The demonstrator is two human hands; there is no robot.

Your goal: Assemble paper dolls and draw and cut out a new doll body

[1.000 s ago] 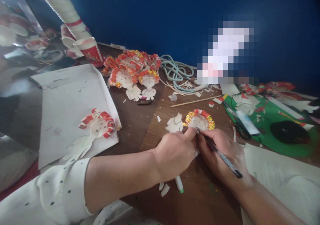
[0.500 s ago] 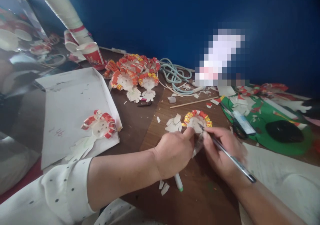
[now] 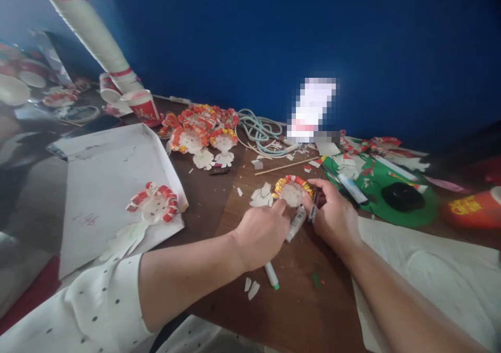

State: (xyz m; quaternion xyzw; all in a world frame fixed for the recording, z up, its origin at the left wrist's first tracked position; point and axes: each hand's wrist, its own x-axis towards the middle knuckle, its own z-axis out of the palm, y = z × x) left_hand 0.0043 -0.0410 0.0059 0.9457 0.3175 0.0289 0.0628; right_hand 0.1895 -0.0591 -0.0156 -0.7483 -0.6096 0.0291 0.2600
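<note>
A paper-cup doll (image 3: 290,192) with a round white face and curled red-and-yellow strips for hair is in front of me, centre right. My left hand (image 3: 263,233) is closed, its fingers pinching the doll's lower edge. My right hand (image 3: 332,212) grips a pen (image 3: 313,210), now pointing down towards me, while its fingertips touch the curls on the doll's right. Between the hands lies a small white tube (image 3: 296,225). Cut white paper pieces (image 3: 261,195) are left of the doll. A white marker with a green end (image 3: 271,275) lies below my left hand.
A white box lid (image 3: 97,186) at left holds another doll (image 3: 154,204). Several finished dolls (image 3: 199,128) are piled behind, beside a coiled cable (image 3: 256,128). A green mat (image 3: 376,207) with a black mouse (image 3: 403,195) and a red cup (image 3: 475,208) are at right.
The pen has swung from pointing at the doll's face to hanging downward in my right hand. My right fingers have moved onto the curls. The view has shifted right, bringing in a red cup.
</note>
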